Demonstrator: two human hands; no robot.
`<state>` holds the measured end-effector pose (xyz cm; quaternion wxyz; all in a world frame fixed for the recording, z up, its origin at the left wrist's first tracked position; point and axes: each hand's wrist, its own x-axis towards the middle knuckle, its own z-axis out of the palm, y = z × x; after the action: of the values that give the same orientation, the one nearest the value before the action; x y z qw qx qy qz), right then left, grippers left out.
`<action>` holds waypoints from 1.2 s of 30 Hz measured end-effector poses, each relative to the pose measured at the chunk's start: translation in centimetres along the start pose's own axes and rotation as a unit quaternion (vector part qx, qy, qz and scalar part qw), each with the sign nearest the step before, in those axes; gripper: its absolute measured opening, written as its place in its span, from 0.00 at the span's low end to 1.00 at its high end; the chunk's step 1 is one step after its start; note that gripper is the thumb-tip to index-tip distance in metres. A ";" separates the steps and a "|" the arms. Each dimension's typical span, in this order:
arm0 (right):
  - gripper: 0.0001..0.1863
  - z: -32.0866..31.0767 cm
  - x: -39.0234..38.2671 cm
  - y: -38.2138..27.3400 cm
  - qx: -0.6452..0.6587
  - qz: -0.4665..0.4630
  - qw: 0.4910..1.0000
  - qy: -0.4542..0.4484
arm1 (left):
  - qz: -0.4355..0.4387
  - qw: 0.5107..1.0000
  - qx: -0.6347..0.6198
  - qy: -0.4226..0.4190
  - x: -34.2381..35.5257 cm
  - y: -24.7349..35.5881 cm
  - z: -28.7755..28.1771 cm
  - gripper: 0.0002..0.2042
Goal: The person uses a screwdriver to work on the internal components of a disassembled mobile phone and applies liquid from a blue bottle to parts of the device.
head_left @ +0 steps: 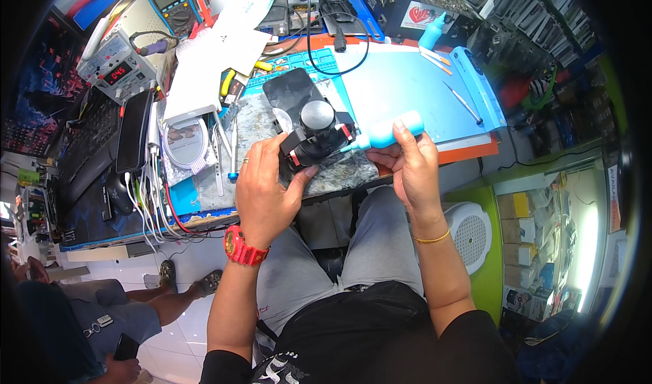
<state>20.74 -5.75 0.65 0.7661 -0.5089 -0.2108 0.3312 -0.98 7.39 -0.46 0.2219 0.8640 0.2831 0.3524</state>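
A black phone [288,88] lies on a grey stone-patterned mat [339,173], and a black clamp fixture with a round silver knob [317,115] sits across its near part. My left hand [261,190] is closed on the near left side of this clamp fixture [314,146], thumb at the near edge. In my right hand [414,170] a light blue squeeze bottle [395,130] lies nearly level between thumb and fingers. Its thin nozzle points left, close to the right side of the clamp; whether the tip touches the phone is hidden.
Tweezers [218,163] and a screwdriver [233,146] lie left of the mat. A pale blue mat [401,78] holds a pen-like tool [464,103]; another blue bottle [432,31] stands behind. Power supply [119,68] and multimeter [173,7] are far left. A person [61,323] is at lower left.
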 end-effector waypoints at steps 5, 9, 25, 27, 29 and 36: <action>0.16 -0.2 0.0 0.0 0.014 -0.002 1.000 0.001 | 0.002 1.000 0.003 0.002 0.0 0.0 0.0 0.30; 0.15 -0.2 0.1 0.1 0.012 0.002 1.000 0.002 | 0.006 1.000 0.005 0.003 0.1 0.0 0.0 0.30; 0.15 -0.8 0.4 -0.1 -0.006 -0.013 1.000 -0.004 | -0.002 1.000 -0.002 0.000 0.0 -0.1 0.1 0.30; 0.15 -0.8 0.5 -0.1 -0.003 -0.012 1.000 -0.002 | -0.001 1.000 -0.001 0.001 0.0 -0.1 0.1 0.30; 0.14 -0.7 0.5 -0.2 0.000 -0.009 1.000 0.005 | 0.001 1.000 0.002 0.001 0.0 0.0 0.0 0.30; 0.14 -0.9 0.7 -0.4 0.002 -0.010 1.000 0.002 | -0.003 1.000 0.000 -0.001 0.0 0.0 0.0 0.30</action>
<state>21.90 -5.90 0.66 0.7706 -0.5060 -0.2139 0.3230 -0.92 7.39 -0.43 0.2233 0.8635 0.2856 0.3507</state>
